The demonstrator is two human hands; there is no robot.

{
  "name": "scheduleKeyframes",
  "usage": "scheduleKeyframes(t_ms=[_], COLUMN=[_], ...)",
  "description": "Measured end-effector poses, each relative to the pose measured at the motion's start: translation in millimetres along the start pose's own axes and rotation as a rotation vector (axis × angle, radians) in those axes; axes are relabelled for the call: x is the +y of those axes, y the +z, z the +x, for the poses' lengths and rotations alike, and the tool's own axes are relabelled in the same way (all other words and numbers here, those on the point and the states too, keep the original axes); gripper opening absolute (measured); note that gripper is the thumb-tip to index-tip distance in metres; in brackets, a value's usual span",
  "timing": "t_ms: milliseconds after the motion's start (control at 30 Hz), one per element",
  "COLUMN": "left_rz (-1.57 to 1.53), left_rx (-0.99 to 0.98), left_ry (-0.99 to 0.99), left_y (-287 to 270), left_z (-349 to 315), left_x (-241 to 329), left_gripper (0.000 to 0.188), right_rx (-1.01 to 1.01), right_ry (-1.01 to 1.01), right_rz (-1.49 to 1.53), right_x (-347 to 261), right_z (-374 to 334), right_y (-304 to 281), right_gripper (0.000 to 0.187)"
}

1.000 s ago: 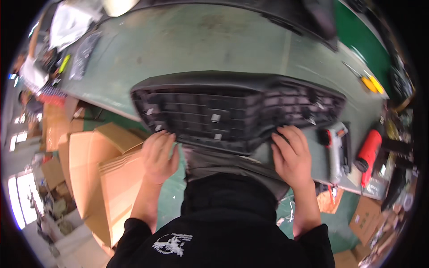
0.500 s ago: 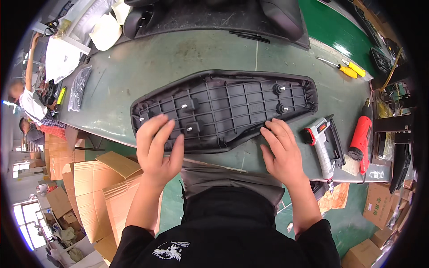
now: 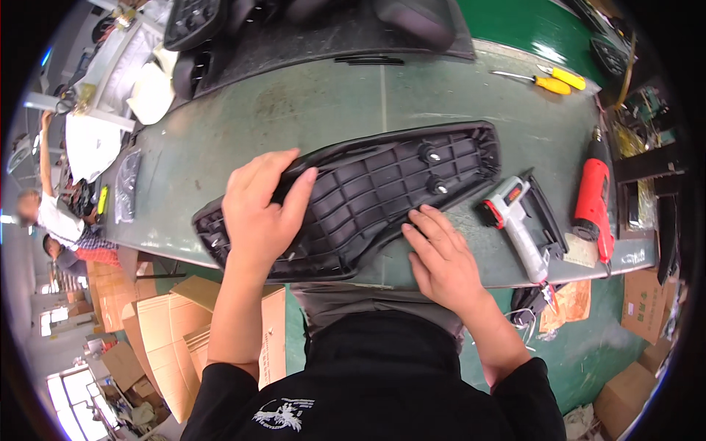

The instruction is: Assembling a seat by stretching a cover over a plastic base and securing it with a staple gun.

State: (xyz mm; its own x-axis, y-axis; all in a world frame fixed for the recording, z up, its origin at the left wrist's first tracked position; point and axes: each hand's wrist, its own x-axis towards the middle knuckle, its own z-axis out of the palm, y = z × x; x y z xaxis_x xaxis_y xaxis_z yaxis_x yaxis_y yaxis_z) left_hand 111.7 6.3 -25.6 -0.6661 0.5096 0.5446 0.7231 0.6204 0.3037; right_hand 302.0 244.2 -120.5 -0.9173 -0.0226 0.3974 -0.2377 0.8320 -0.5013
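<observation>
A black motorcycle seat [image 3: 368, 184] lies upside down on the green worktable, its ribbed plastic base and metal studs facing up. My left hand [image 3: 261, 202] reaches across the seat's left half, its fingers over the far rim and thumb on the inner side, closed on that edge. Part of the base and some studs are hidden beneath this hand. At the near edge, the fingertips of my right hand [image 3: 445, 257] touch the rim, with the fingers stretched out. Right of the seat lies a grey and black staple gun [image 3: 518, 220].
A red heat gun [image 3: 593, 195] lies near the table's right end, with yellow-handled tools [image 3: 555, 82] farther back. Black seat parts [image 3: 323, 44] sit along the far side. Cardboard boxes [image 3: 169, 323] stand at the lower left. Another person [image 3: 62, 217] is at far left.
My left hand has moved up from the near left side to the seat's far rim. The seat has turned, its left end swinging nearer. My right hand stays at the near edge.
</observation>
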Motion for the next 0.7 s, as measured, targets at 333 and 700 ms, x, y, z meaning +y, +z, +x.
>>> scheduleKeyframes(t_ms=[333,700], left_rz=[0.057,0.048], left_rx=[0.093,0.084], left_ry=[0.14,0.09], left_y=[-6.0,4.5], left_z=[-10.8,-3.7], left_x=[10.7,1.8], left_gripper=[0.03,0.028], right_rx=[-0.029,-0.055], right_ry=[-0.032,-0.032], right_rz=[0.054,0.016], right_x=[-1.2,-9.1], right_z=[-2.3,-4.7], right_y=[5.3,-10.9], right_gripper=[0.047,0.042])
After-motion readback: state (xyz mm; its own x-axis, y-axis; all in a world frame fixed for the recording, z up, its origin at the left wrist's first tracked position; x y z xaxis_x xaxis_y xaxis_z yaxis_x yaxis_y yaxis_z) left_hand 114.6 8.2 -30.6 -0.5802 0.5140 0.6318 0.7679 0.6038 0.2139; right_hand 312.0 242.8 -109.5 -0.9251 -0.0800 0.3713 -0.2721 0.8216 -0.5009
